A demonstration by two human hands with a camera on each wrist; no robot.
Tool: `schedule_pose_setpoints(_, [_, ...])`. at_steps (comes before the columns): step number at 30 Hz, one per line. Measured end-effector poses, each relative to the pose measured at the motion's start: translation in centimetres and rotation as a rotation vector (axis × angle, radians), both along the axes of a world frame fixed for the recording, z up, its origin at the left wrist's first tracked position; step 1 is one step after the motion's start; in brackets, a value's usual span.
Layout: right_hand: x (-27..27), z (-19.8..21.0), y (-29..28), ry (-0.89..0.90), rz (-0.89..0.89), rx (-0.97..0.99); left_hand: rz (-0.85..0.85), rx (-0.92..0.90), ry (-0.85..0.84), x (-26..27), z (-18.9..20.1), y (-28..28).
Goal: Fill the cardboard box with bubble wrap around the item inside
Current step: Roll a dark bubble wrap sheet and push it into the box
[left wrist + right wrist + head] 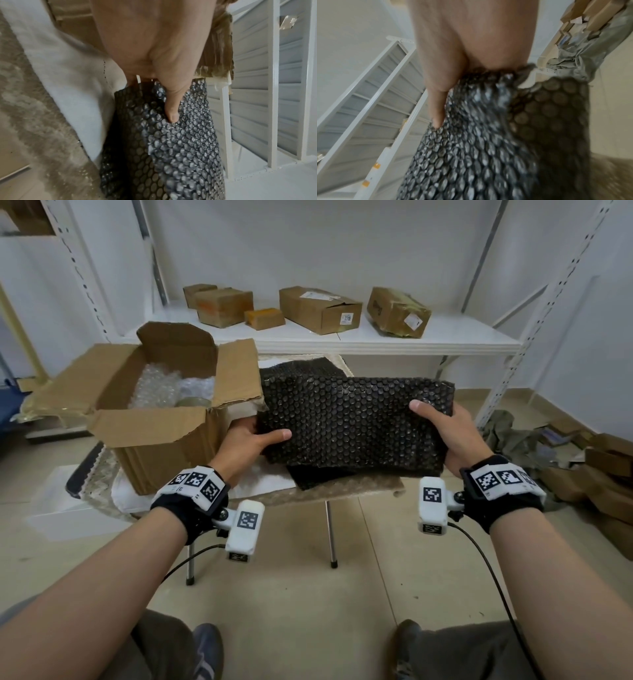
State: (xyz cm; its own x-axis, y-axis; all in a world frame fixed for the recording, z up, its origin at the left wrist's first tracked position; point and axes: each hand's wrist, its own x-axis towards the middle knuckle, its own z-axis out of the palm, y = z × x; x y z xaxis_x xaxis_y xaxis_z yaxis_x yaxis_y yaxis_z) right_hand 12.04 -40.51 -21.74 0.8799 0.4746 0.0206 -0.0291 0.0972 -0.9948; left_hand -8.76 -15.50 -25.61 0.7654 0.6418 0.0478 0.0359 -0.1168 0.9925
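Observation:
A folded sheet of black bubble wrap is held up between both hands, just right of the open cardboard box. My left hand pinches its left edge, thumb on top, fingers hidden beneath. My right hand grips the right edge the same way. The wrist views show each thumb pressed on the black bubble wrap. Inside the box lie clear bubble wrap and a round item, mostly hidden by the front flap.
The box stands on a small metal-legged table covered with white and clear wrap; more black wrap lies behind. A white shelf beyond carries several cardboard boxes. Flattened cardboard and grey cloth litter the floor at right.

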Motion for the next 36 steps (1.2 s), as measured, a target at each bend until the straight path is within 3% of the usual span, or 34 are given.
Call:
schedule_pose_setpoints(11, [0.7, -1.6, -1.1, 0.052, 0.295, -0.212, 0.157, -0.021, -0.015, 0.7, -0.4, 1.1])
schedule_pose_setpoints(21, [1.6, -1.9, -1.5, 0.012, 0.46, -0.423, 0.193, -0.13, -0.015, 1.4, -0.4, 1.2])
schedule_pose_setpoints(24, [1.5, -1.9, -1.2, 0.063, 0.328, -0.322, 0.155, -0.169, -0.002, 1.2, -0.2, 0.9])
schedule_pose_setpoints(27, [1.8, -1.8, -0.8, 0.063, 0.14, -0.214, 0.025, -0.023, 0.051, 0.8, 0.1, -0.2])
schedule_pose_setpoints(31, [1.7, -1.2, -0.7, 0.016, 0.028, -0.134, -0.058, 0.074, 0.078, 0.7, -0.1, -0.2])
schedule_pose_setpoints(36, [1.6, 0.2, -0.6, -0.085, -0.018, -0.063, -0.031, -0.156, -0.014, 0.9, 1.0, -0.6])
